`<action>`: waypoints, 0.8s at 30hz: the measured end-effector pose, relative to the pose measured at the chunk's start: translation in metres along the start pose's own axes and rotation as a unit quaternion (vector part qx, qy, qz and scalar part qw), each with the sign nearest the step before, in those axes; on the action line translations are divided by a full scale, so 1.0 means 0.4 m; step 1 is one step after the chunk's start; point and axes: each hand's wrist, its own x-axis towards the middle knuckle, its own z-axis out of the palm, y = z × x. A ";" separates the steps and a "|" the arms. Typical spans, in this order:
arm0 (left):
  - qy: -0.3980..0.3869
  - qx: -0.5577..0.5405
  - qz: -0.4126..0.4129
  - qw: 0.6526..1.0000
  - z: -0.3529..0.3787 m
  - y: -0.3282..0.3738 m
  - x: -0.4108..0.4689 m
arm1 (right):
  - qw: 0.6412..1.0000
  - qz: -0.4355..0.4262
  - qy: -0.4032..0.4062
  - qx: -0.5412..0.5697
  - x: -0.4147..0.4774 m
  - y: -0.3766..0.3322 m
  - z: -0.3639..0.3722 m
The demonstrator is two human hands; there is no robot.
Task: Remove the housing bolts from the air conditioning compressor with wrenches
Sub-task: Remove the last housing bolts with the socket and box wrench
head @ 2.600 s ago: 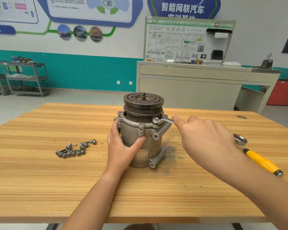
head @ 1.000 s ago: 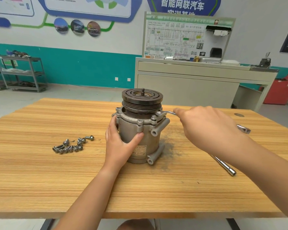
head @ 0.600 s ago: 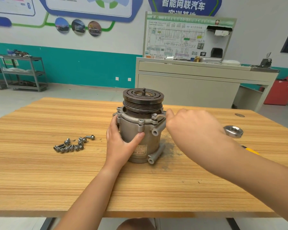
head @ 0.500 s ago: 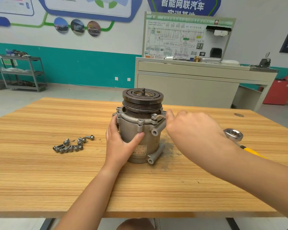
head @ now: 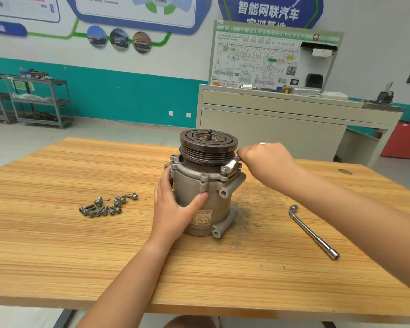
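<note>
The grey air conditioning compressor [head: 213,200] stands upright mid-table, dark pulley on top. My left hand [head: 173,204] grips its housing from the left, thumb across the front. My right hand [head: 268,162] holds a small silver wrench [head: 231,165], whose head sits on a bolt at the right of the flange. Most of the wrench's handle is hidden inside my fist. Several removed bolts [head: 104,207] lie in a loose pile to the left of the compressor.
An L-shaped socket wrench [head: 313,233] lies on the wooden table [head: 57,245] to the right. Dark grime marks the wood beside the compressor. Behind the table stand a beige cabinet [head: 282,129] and a metal shelf trolley [head: 40,100].
My right hand has swung the wrench handle away from me, toward the back right of the pulley. The left hand still grips the housing. The socket wrench on the table is uncovered.
</note>
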 end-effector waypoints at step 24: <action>0.006 0.005 0.013 1.000 0.002 -0.020 0.009 | 0.993 0.093 -0.063 0.025 -0.158 -0.061 -0.169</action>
